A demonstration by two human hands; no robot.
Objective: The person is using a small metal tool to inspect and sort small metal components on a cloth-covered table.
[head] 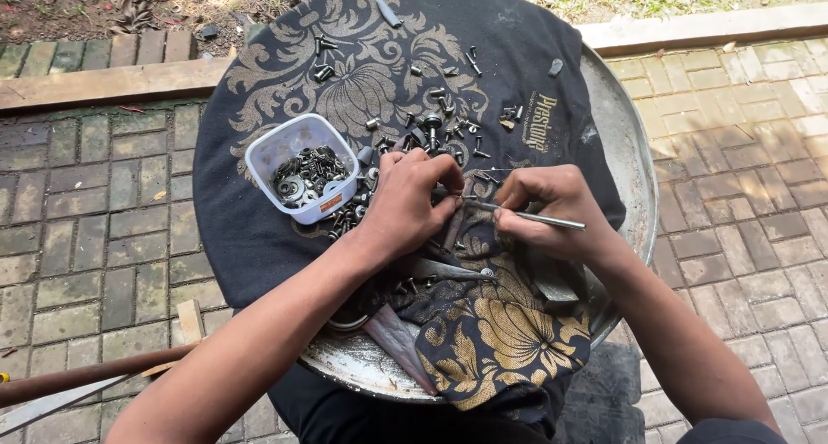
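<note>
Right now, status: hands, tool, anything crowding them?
Left hand pinching a small part. Right hand gripping thin metal rod, tip at left fingers. Loose screws and tub of washers close by on black cloth.

Loose screws (435, 107) and the washer tub (302, 168) crowd the cloth (259, 237) ahead; its left stays bare.

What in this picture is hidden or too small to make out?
Head view, the only one:
- Whatever the left hand pinches: covered by its own fingers.
- The tip of the thin metal rod in the right hand: hidden between the two hands.
- Small screws and bolts on the black cloth: too small to tell their kinds.
- The round metal tray: mostly under the cloth.
- The plastic tub's lower contents: buried under washers.
</note>
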